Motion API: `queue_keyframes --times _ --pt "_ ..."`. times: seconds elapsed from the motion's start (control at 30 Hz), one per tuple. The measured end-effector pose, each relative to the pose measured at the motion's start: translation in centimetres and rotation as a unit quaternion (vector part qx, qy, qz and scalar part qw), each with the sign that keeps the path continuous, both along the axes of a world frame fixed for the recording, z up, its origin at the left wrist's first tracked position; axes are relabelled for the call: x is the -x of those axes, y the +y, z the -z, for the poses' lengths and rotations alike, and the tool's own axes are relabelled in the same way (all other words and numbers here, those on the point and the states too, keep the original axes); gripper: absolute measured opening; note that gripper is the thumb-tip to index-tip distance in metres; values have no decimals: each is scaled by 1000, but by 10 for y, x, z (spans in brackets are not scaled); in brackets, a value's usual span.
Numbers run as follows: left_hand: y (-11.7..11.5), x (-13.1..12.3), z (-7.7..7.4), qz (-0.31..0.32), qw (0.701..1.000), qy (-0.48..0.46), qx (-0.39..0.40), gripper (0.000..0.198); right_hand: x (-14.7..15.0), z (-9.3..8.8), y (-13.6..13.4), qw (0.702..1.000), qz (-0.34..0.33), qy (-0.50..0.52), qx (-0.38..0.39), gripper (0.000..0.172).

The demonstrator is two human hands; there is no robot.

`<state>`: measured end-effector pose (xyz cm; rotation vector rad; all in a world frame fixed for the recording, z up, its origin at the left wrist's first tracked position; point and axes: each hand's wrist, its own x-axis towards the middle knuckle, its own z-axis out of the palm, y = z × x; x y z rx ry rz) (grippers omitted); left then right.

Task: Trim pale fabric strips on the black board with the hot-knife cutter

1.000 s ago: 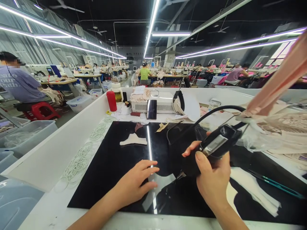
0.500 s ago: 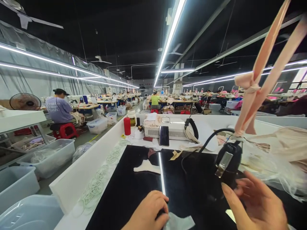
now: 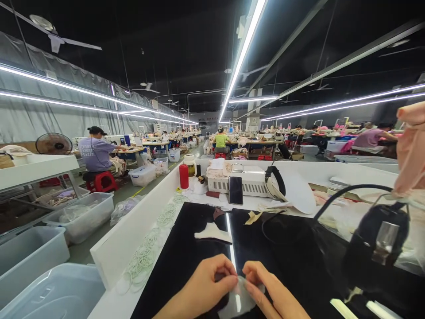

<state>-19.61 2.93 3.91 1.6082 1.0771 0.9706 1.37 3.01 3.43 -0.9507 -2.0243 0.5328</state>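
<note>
In front of me both hands work at a thin, translucent grey-white piece of material (image 3: 237,299) low over the black tabletop. My left hand (image 3: 212,281) is closed, its thumb and index finger pinching the upper left edge. Just beside it my right hand (image 3: 265,285) has its fingertips closed on the upper right edge. A white cut fabric piece (image 3: 212,232) lies beyond the hands. Off to the right hangs a black device (image 3: 381,235) with a metal plate and a cable, tied up by a pink cloth strip (image 3: 410,164).
Green elastic loops (image 3: 142,261) line the left edge beside a white partition (image 3: 133,239). At the back stand a phone (image 3: 235,190), a white vented box (image 3: 254,184) and a red cylinder (image 3: 183,176). Pale strips (image 3: 343,309) lie at the lower right. A co-worker (image 3: 96,153) sits left.
My right hand has moved left from beside the black device and now meets my left hand at the translucent piece. The device and its pink strip appear farther right. The view has shifted slightly.
</note>
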Motion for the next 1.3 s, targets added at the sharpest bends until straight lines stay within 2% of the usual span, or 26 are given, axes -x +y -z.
queue_keyframes --times 0.1,0.23,0.3,0.43,0.57,0.7,0.9,1.07,1.23,1.3 --pt "6 8 -2 -15 999 -37 20 17 8 -7 4 996 -19 -3 83 27" --pt "16 15 3 -20 996 -69 49 45 21 -10 18 998 9 46 51 25" --pt "24 17 4 -30 996 -69 56 51 26 -10 29 998 21 55 32 25" --pt "48 24 -3 -81 996 -28 22 43 39 -12 55 998 45 45 6 27" --pt "77 38 -12 -130 986 77 -65 21 57 -11 84 996 87 14 -11 27" --pt "94 49 -14 -146 954 218 -143 3 73 -4 106 992 114 -49 -19 22" --pt "100 50 -3 -146 887 401 -177 12 82 12 120 979 144 -142 -23 15" --pt "98 46 -1 -142 840 490 -182 18 86 22 122 974 146 -173 -22 13" --pt "98 48 1 -143 815 520 -212 17 89 12 110 978 142 -151 -29 7" --pt "97 53 2 -133 816 513 -231 13 86 2 93 982 126 -135 -37 13"
